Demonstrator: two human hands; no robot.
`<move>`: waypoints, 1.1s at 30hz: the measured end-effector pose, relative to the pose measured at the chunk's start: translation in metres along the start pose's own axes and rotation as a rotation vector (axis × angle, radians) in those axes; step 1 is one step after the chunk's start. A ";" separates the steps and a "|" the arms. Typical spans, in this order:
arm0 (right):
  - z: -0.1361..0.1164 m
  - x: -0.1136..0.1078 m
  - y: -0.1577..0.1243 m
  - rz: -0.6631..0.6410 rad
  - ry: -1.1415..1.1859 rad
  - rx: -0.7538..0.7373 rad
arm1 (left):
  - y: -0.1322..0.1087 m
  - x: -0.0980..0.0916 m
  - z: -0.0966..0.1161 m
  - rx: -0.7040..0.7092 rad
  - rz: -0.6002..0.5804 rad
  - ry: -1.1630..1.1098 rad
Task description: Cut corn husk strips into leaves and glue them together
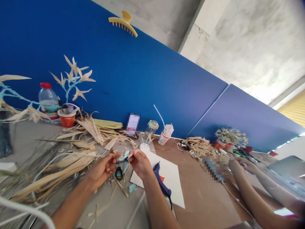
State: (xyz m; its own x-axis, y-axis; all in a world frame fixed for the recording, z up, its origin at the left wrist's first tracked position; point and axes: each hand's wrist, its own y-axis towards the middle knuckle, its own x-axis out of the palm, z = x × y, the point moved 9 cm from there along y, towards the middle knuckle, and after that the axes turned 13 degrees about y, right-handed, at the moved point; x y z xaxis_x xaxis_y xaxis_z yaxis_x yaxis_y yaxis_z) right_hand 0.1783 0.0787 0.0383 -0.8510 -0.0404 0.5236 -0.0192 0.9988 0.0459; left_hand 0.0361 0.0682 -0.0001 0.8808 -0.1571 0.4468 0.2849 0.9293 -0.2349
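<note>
Pinching a pale scrap (130,155) in your right hand (141,163) above the cluttered table (197,194), you curl your left hand (103,170) nearby, its hold unclear. A blue partition (143,79) stands behind, under a concrete ceiling (252,41); the bottle's (48,96) label is too blurred to read.

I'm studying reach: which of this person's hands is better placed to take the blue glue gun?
Likely the right hand: the glue gun lies to its right on the white sheet, farther from the left hand. The right fingertips seem to pinch something small, though.
</note>
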 end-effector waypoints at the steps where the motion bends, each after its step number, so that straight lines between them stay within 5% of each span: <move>1: 0.003 0.001 -0.002 -0.025 0.030 0.029 | 0.000 0.000 0.000 -0.003 -0.018 0.007; 8: 0.008 0.005 -0.008 -0.135 0.044 0.101 | -0.009 0.022 -0.010 -0.099 -0.261 -0.046; 15: 0.001 0.006 -0.011 -0.169 0.053 0.068 | -0.013 0.024 -0.009 -0.093 -0.263 -0.039; 24: 0.011 0.018 -0.015 -0.403 0.087 0.098 | -0.030 0.045 -0.022 -0.197 -0.425 0.070; 33: 0.008 0.017 -0.017 -0.423 0.037 0.071 | -0.030 0.046 -0.031 -0.247 -0.435 0.143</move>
State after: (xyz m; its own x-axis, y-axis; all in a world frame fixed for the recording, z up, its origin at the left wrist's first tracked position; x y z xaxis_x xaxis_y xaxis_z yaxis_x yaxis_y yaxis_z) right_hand 0.1596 0.0613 0.0399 -0.7410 -0.4463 0.5017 -0.3993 0.8936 0.2052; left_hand 0.0800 0.0224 0.0005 0.6993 -0.5712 0.4298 0.7014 0.6641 -0.2589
